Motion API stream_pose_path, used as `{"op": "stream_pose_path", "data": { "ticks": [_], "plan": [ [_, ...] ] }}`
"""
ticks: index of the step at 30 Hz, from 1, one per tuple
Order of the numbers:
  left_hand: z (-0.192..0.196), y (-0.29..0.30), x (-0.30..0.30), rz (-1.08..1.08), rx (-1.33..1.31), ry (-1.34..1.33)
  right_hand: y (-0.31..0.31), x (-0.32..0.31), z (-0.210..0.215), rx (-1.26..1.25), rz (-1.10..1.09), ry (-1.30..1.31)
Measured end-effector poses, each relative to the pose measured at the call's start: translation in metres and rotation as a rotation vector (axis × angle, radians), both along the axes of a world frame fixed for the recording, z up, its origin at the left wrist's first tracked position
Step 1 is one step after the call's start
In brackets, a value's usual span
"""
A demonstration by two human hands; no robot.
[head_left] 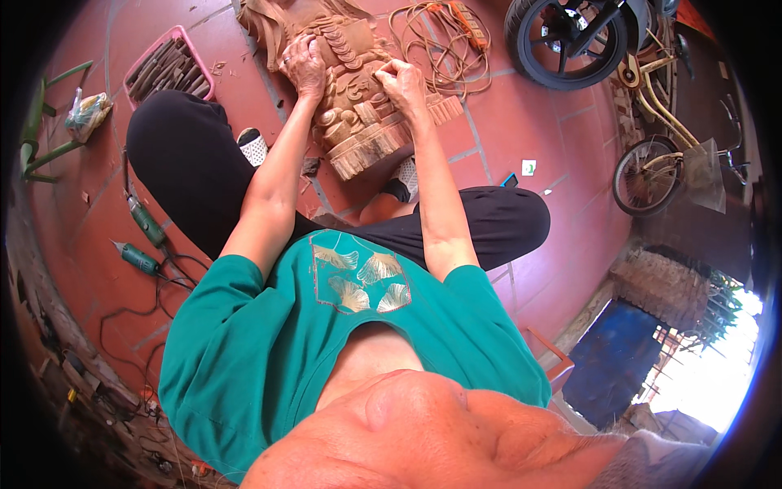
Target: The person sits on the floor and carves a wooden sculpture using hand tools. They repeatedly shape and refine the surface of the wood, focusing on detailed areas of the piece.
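A brown wood carving [355, 134] with scrolls and beaded ridges lies on the tiled floor between my bent legs. My left hand [304, 68] rests along its left side, the fingers stretched out over the wood. On the carving's right side is my right hand [402, 88], its fingertips pinched together close to the carved surface. Whatever those fingers may hold is too small or too hidden to make out. Below the hands, the carving's near end shows a stepped, blocky edge beside my foot.
A pink basket [213, 83] of dark wooden-handled tools stands left. Green power tools [147, 225] with black cords lie nearer. An orange power strip [467, 29] with coiled cable sits beyond the carving. Motorbike wheel [528, 42] and bicycle [661, 118] stand right; green stool legs [54, 156], far left.
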State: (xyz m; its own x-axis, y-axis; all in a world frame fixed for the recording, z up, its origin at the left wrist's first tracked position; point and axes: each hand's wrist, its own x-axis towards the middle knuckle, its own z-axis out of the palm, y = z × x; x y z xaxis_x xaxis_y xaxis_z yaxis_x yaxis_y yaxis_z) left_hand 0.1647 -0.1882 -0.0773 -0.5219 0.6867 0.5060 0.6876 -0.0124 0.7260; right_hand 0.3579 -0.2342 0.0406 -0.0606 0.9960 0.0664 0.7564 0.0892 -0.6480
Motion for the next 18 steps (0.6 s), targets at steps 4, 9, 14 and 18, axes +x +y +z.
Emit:
{"op": "stream_pose_path", "data": {
  "ticks": [4,9,14,18],
  "plan": [
    [-0.002,0.002,-0.007,-0.029,0.003,0.016,0.003,0.007,0.001,0.046,0.079,-0.194],
    [0.000,-0.001,-0.007,-0.033,-0.010,-0.024,0.001,0.023,0.004,-0.026,0.012,-0.380],
    [0.005,-0.002,-0.006,0.002,-0.016,0.036,-0.004,0.021,0.003,-0.021,-0.048,0.052],
    [-0.009,0.012,-0.016,-0.041,0.190,0.177,0.001,-0.006,-0.016,0.086,-0.041,0.050]
  ]
}}
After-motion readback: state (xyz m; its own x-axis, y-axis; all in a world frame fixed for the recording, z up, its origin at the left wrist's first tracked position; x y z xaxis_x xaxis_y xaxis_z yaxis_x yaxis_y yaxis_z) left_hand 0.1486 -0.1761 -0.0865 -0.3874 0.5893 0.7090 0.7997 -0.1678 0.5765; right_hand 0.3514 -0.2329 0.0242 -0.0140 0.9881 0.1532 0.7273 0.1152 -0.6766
